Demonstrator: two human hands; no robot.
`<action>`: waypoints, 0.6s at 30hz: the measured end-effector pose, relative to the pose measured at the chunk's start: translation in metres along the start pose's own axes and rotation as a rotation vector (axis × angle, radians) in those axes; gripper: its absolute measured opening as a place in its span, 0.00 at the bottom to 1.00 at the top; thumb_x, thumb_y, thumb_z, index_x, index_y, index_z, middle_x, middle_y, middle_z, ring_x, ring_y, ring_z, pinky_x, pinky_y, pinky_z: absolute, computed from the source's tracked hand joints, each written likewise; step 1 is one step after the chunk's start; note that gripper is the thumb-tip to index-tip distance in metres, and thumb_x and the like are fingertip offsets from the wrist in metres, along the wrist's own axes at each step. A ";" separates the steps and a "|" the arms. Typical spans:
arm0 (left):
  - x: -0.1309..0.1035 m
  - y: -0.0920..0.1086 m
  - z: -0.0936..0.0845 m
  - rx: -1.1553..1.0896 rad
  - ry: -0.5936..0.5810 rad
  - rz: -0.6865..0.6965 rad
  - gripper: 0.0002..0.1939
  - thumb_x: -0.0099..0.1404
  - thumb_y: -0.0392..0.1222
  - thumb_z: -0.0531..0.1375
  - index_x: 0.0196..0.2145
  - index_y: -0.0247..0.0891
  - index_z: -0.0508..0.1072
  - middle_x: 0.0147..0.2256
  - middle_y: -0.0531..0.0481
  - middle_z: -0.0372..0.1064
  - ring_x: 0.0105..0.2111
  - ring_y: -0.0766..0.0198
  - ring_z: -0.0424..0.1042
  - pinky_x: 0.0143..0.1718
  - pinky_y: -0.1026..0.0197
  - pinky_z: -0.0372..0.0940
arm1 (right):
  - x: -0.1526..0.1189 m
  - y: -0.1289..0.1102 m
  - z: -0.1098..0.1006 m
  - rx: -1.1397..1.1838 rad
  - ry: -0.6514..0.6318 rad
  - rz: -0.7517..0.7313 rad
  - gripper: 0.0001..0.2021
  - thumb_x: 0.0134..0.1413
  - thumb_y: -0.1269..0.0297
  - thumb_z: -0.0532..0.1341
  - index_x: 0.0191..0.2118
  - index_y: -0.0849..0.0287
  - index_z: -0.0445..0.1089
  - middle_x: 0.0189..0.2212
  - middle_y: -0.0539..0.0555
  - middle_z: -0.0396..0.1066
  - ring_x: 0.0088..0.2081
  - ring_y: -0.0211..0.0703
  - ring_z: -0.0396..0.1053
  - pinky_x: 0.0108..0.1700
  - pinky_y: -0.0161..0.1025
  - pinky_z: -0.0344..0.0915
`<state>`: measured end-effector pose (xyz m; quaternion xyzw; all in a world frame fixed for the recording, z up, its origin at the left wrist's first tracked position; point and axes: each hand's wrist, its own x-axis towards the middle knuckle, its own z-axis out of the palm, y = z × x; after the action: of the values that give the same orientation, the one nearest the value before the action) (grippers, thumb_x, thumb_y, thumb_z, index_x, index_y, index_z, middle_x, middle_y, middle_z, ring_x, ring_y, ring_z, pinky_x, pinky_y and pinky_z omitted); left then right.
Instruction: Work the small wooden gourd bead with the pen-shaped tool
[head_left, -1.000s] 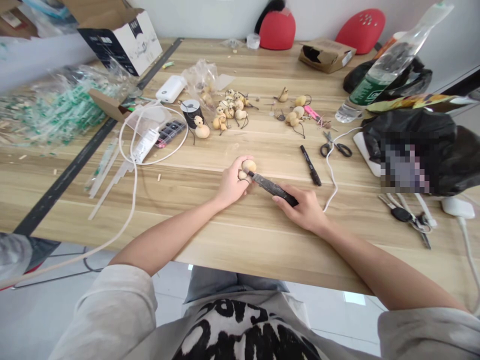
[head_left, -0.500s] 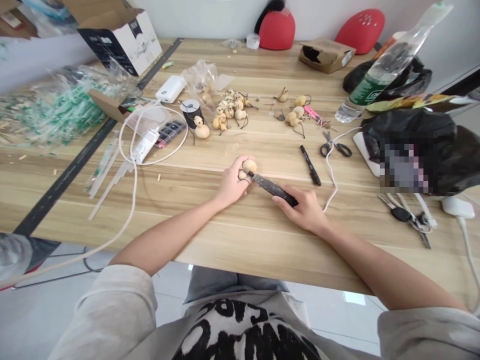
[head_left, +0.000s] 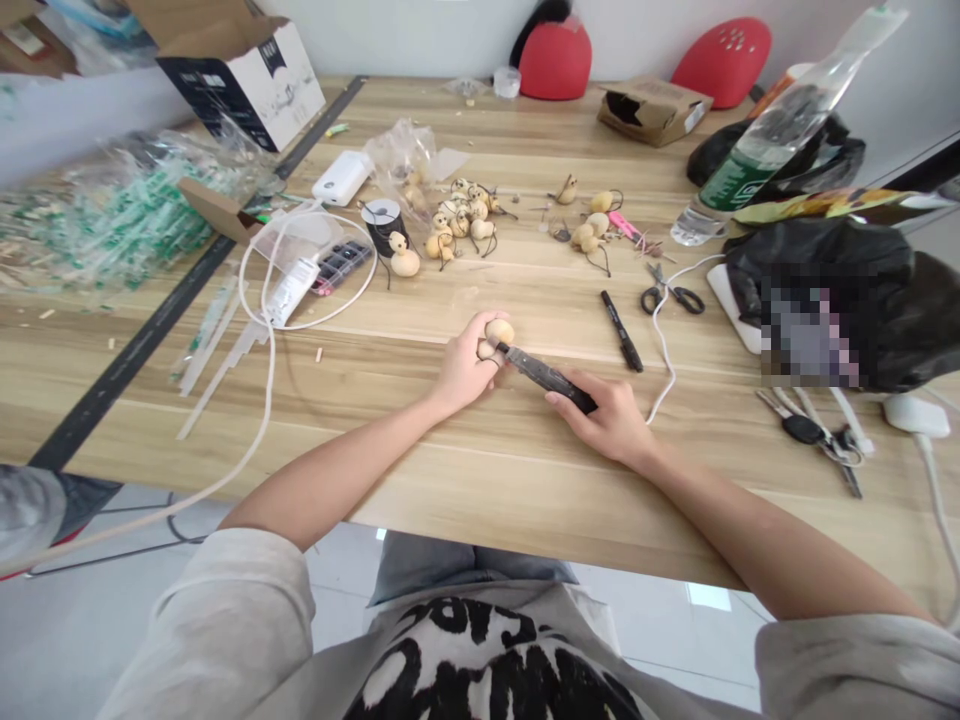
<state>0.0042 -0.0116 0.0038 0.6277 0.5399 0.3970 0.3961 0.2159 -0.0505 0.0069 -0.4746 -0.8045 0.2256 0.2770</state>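
Note:
Near the middle of the table, my left hand (head_left: pixel 466 368) grips a small pale gourd (head_left: pixel 500 331) with a dark cord around its narrow part. My right hand (head_left: pixel 609 412) is wrapped round the dark handle of a slim tool (head_left: pixel 547 379). The tool points left, and its tip touches or almost touches the gourd; the exact contact is too small to tell. Beyond my hands stand several small gourds with dark cords (head_left: pixel 461 215), some with drawn faces. One gourd (head_left: pixel 405 262) sits beside a spool of black cord (head_left: pixel 383 222).
A black marker (head_left: pixel 621 331) and scissors (head_left: pixel 655 291) lie right of my hands. Farther right are a plastic bottle (head_left: pixel 739 175), a black bag (head_left: pixel 907 300) and keys (head_left: pixel 825 437). A white cable (head_left: pixel 268 400) loops at left, near plastic-wrapped sticks (head_left: pixel 142 220).

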 end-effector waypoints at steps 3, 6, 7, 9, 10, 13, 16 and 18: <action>0.000 0.000 0.000 -0.002 0.003 -0.004 0.27 0.52 0.28 0.54 0.51 0.40 0.64 0.26 0.57 0.70 0.14 0.75 0.63 0.18 0.71 0.61 | 0.000 0.000 0.000 0.005 0.006 -0.001 0.16 0.58 0.58 0.56 0.48 0.60 0.71 0.32 0.54 0.76 0.31 0.44 0.73 0.33 0.37 0.66; 0.000 0.000 0.000 -0.001 0.002 -0.007 0.28 0.52 0.28 0.54 0.51 0.40 0.64 0.25 0.58 0.69 0.14 0.75 0.63 0.18 0.70 0.61 | 0.000 0.000 0.000 0.003 -0.001 -0.001 0.16 0.58 0.58 0.57 0.48 0.59 0.71 0.33 0.54 0.77 0.31 0.44 0.74 0.33 0.37 0.66; 0.000 0.000 0.000 -0.001 0.001 -0.009 0.28 0.52 0.28 0.54 0.51 0.40 0.64 0.25 0.58 0.69 0.14 0.75 0.63 0.18 0.70 0.61 | 0.000 0.000 0.000 0.004 -0.003 0.001 0.16 0.58 0.59 0.57 0.48 0.59 0.71 0.33 0.54 0.77 0.31 0.45 0.74 0.33 0.37 0.66; 0.000 0.000 0.000 0.001 -0.001 -0.012 0.27 0.52 0.28 0.54 0.51 0.40 0.64 0.25 0.58 0.69 0.14 0.74 0.63 0.18 0.70 0.61 | 0.000 0.000 0.000 0.009 -0.005 0.005 0.16 0.58 0.59 0.57 0.49 0.59 0.71 0.34 0.54 0.77 0.32 0.45 0.74 0.33 0.37 0.67; 0.000 0.000 0.000 0.003 -0.001 -0.014 0.27 0.52 0.28 0.54 0.51 0.41 0.64 0.25 0.58 0.69 0.14 0.74 0.63 0.18 0.70 0.61 | 0.000 0.000 0.000 0.010 -0.006 0.006 0.16 0.58 0.60 0.57 0.49 0.59 0.71 0.34 0.54 0.77 0.32 0.45 0.74 0.34 0.37 0.67; 0.000 0.000 0.000 0.008 0.003 -0.013 0.27 0.52 0.28 0.54 0.51 0.41 0.65 0.25 0.58 0.69 0.14 0.75 0.63 0.18 0.70 0.61 | 0.000 0.000 -0.001 0.013 -0.014 0.004 0.16 0.58 0.60 0.57 0.49 0.60 0.70 0.37 0.55 0.77 0.34 0.46 0.75 0.36 0.38 0.68; 0.000 -0.001 0.001 0.005 0.006 -0.010 0.27 0.52 0.28 0.54 0.51 0.41 0.64 0.24 0.58 0.68 0.14 0.74 0.63 0.18 0.70 0.61 | 0.000 0.000 -0.001 0.012 -0.016 0.005 0.16 0.58 0.60 0.57 0.49 0.60 0.70 0.37 0.55 0.77 0.34 0.46 0.75 0.36 0.38 0.68; 0.000 -0.002 0.001 0.002 0.007 -0.007 0.27 0.52 0.28 0.54 0.51 0.41 0.65 0.24 0.58 0.68 0.14 0.74 0.63 0.18 0.70 0.61 | 0.000 0.000 0.000 0.011 -0.013 0.005 0.16 0.58 0.59 0.57 0.49 0.60 0.71 0.36 0.55 0.77 0.34 0.46 0.75 0.36 0.38 0.68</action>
<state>0.0045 -0.0113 0.0017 0.6249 0.5438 0.3972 0.3950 0.2163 -0.0503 0.0072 -0.4737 -0.8037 0.2339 0.2737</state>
